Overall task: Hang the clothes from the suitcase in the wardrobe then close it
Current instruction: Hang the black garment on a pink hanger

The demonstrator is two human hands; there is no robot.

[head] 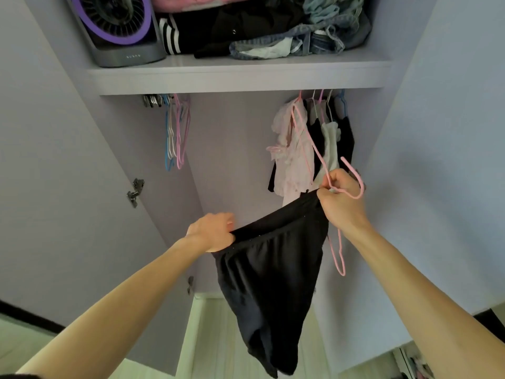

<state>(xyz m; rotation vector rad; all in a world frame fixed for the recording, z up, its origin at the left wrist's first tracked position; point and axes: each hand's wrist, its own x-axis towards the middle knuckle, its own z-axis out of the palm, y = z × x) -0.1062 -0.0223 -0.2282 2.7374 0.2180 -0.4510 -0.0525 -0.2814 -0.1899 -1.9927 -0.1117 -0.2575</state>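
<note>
Both hands stretched the black gathered-waist fabric shorts [269, 280] at centre: left hand [211, 232] clenched at nine o'clock, right hand [341, 199] pinching waistband plus thin pink wire hanger [337, 250]. Threading the hanger likely came next.

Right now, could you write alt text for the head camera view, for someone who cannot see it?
Two bare hands hold a pair of black fabric shorts by the waistband before an open lilac wardrobe; the left hand grips one end, the right hand the other plus a pink wire hanger. Hung clothes and empty hangers flank them.
</note>
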